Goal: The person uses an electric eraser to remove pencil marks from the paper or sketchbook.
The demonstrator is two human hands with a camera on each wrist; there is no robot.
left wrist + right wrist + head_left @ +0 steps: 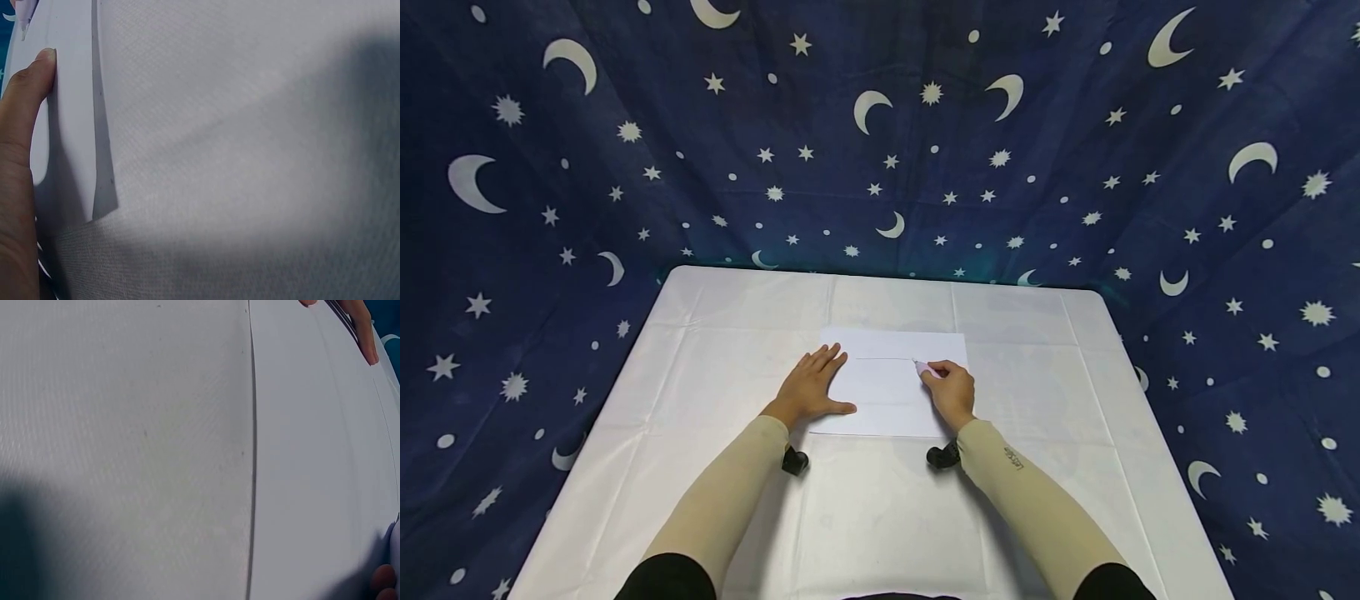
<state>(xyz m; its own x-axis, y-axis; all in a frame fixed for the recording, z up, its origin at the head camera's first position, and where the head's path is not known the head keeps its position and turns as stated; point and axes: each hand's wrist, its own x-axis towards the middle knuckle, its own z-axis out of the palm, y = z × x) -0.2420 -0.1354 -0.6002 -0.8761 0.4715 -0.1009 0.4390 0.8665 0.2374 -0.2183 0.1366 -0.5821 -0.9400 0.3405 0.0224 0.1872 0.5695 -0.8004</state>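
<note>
Left hand (808, 387) is spread at nine o'clock on the white paper (880, 387), gripping nothing; right hand (953, 394) is at three, pinching a lilac pen (923, 367). Paper's lying mid-ish on the table (880, 508), thin line (883, 359) toward twelve, starry curtain (820, 200) beyond.

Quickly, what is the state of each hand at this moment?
Left hand: open, resting on the paper.
Right hand: closed, holding a light purple pen.
</note>
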